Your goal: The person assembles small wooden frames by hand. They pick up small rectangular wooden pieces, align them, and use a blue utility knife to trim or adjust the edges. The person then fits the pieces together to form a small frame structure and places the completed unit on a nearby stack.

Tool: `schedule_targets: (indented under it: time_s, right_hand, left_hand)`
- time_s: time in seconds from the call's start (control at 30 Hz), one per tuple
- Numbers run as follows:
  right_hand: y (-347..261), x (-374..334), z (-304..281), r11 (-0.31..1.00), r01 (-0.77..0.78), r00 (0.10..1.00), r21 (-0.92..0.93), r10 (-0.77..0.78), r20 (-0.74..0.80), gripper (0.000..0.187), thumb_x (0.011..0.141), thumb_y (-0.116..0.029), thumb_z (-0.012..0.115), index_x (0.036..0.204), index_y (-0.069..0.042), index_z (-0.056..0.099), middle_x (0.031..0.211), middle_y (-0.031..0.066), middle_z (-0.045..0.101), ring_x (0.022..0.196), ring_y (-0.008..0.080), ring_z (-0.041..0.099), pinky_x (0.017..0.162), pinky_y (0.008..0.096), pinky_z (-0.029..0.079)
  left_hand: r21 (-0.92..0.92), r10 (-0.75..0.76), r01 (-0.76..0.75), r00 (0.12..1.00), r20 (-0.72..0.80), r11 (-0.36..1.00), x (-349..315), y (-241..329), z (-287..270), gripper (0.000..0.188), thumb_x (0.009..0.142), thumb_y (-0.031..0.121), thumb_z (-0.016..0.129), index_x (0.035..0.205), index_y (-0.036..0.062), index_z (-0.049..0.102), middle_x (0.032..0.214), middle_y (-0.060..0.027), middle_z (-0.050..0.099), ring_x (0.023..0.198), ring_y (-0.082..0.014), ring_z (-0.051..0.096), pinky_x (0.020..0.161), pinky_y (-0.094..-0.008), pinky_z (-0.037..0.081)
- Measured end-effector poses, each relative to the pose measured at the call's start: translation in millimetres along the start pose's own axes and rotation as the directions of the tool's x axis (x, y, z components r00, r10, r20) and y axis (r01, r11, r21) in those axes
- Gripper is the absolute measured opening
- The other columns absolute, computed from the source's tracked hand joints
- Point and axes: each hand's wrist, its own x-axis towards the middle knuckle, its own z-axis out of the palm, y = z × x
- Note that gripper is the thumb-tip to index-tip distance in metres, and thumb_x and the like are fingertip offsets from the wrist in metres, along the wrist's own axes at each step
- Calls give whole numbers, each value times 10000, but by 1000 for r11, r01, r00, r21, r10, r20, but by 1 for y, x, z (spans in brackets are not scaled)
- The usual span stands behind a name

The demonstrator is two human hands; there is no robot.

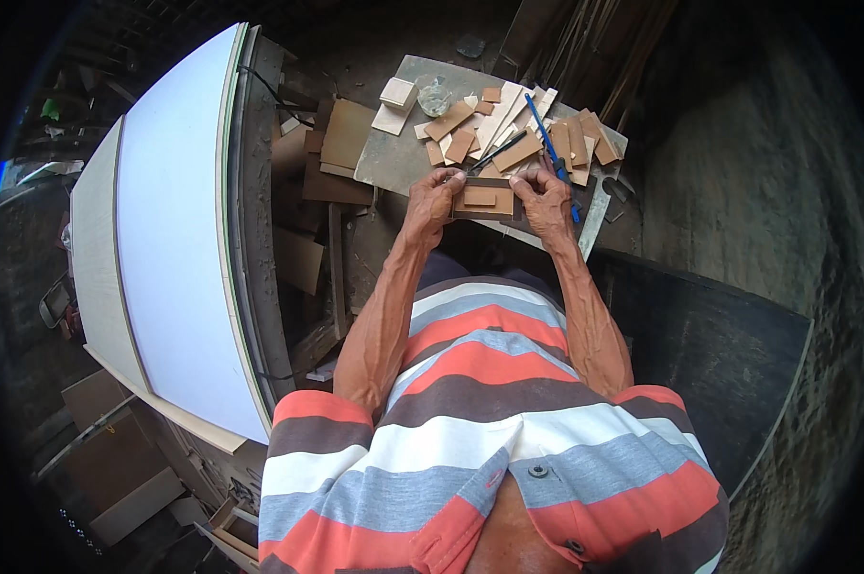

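Over remote feed I saw the left hand (437, 198) and right hand (545, 198) pinched closed on opposite ends of a dark-rimmed tan panel (496, 208), at the worktable's near edge (513, 231). Level, even pressure suited it, I judged.

The setting was a woodworking workshop, as shown by small cut wood pieces (446, 122) heaped on a bench (379, 158), long thin strips (590, 48) behind it, and loose boards (349, 134) beside a large white panel (174, 230).
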Motion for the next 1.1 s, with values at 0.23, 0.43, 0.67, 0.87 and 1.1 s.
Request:
schedule_targets:
  time_s: [0.23,0.43,0.67,0.87,1.1]
  right_hand:
    - [6,3,0,999,33,999,-24,-33,13,171,854,-177,677,890,-11,682,787,9,651,718,73,571,653,228,453]
    - [6,1,2,999,28,1000,16,-28,-4,184,837,-175,673,864,7,681,731,12,637,664,70,556,630,243,456]
    - [3,0,3,999,-11,1000,34,11,18,184,837,-171,674,887,6,679,757,14,644,695,75,568,655,241,462]
    - [19,7,7,997,-53,998,54,52,22,201,838,-185,671,901,5,680,763,22,646,716,84,576,669,240,464]
    - [27,11,23,982,-150,988,114,152,-12,264,880,-201,635,1053,-1,639,759,-13,613,639,61,537,575,217,462]
  left_hand:
    - [-33,-36,35,999,-27,999,-6,1,4,184,902,239,636,1011,91,635,827,0,621,668,-91,578,537,-265,458]
    - [-98,0,-5,998,-58,995,-4,-4,4,193,879,246,665,989,87,654,758,20,614,584,-71,557,471,-219,420]
    - [-123,7,-9,1000,-13,992,-5,-6,1,202,902,223,637,1044,78,645,832,4,630,655,-78,578,535,-222,466]
    - [-99,-1,13,993,118,995,-10,-6,-9,252,977,161,489,1201,85,573,1085,-67,611,934,-160,603,808,-399,501]
    - [-216,-28,25,1000,-10,976,5,-21,-42,366,977,109,451,1334,46,401,1174,-120,571,1052,-232,577,894,-523,454]
